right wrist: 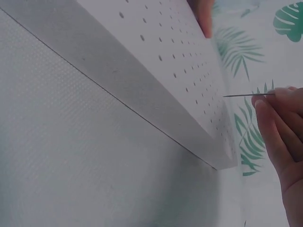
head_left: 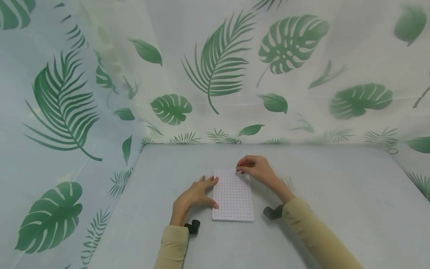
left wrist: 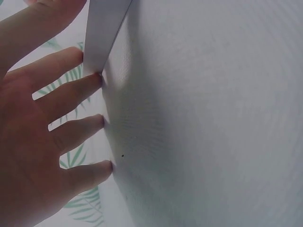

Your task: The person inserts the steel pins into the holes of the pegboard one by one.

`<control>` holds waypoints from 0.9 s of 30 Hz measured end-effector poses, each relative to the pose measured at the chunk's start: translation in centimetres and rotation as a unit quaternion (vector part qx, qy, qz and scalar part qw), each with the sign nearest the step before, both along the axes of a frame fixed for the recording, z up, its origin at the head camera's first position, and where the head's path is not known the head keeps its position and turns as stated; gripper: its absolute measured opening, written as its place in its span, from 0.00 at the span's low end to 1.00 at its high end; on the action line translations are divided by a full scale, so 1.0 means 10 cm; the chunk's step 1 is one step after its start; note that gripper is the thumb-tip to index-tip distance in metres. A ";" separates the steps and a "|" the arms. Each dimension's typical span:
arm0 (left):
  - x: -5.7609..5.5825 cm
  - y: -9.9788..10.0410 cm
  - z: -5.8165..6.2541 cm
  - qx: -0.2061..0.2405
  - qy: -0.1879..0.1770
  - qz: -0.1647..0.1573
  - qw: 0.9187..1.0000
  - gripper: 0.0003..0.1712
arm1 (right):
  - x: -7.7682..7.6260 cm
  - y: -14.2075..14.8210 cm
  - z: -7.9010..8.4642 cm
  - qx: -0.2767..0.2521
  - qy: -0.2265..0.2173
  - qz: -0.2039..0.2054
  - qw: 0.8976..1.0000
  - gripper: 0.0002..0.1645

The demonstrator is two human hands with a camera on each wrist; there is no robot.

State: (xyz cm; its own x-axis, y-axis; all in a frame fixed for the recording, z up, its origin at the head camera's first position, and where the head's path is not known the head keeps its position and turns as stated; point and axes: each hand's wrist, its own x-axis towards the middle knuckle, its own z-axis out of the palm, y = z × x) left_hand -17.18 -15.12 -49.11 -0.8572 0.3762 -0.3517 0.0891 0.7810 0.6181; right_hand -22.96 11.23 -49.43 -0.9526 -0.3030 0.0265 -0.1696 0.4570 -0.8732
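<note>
A white block with rows of small dark holes point(head_left: 232, 198) lies flat on the table. My left hand point(head_left: 196, 194) rests against its left edge, fingers spread, with thumb and index fingertip on the border. In the left wrist view the left hand's fingers point(left wrist: 71, 94) reach the block's side point(left wrist: 102, 38) and the table. My right hand point(head_left: 258, 169), over the far right corner, pinches a thin metal needle point(right wrist: 244, 95) between thumb and fingertips. In the right wrist view, its tip points at the holed face point(right wrist: 165, 52); whether it touches cannot be told.
The pale table point(head_left: 336, 209) extends around the block. Leaf-printed curtains point(head_left: 215, 74) hang behind the table and along its left side. A black wrist device point(head_left: 193, 226) sits by the left sleeve, another black device point(head_left: 273, 212) by the right sleeve.
</note>
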 end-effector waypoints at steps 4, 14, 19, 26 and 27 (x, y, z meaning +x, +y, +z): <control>0.00 0.02 0.01 0.004 0.002 -0.006 1.000 0.57 | 0.00 0.02 -0.05 -0.002 0.006 -0.001 1.000 0.05; 0.04 0.03 0.02 0.002 -0.005 -0.005 1.000 0.57 | 0.09 0.04 -0.11 0.005 0.012 -0.002 1.000 0.07; 0.03 0.02 0.02 0.000 -0.003 -0.002 1.000 0.57 | 0.10 0.02 -0.12 -0.008 0.017 -0.002 1.000 0.09; 0.01 0.01 0.02 0.003 -0.004 0.004 1.000 0.58 | 0.13 0.08 -0.20 -0.057 0.012 -0.018 0.998 0.11; 0.01 0.01 0.02 0.004 -0.004 0.004 1.000 0.58 | 0.14 0.10 -0.21 -0.066 0.014 -0.019 0.998 0.12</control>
State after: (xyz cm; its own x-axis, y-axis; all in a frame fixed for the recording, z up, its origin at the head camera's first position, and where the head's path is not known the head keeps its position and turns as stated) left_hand -17.07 -14.99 -48.89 -0.8572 0.3724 -0.3556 0.0782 0.7767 0.6250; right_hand -21.56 12.27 -51.55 -0.9616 -0.2594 0.0895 -0.1789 0.3456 -0.9212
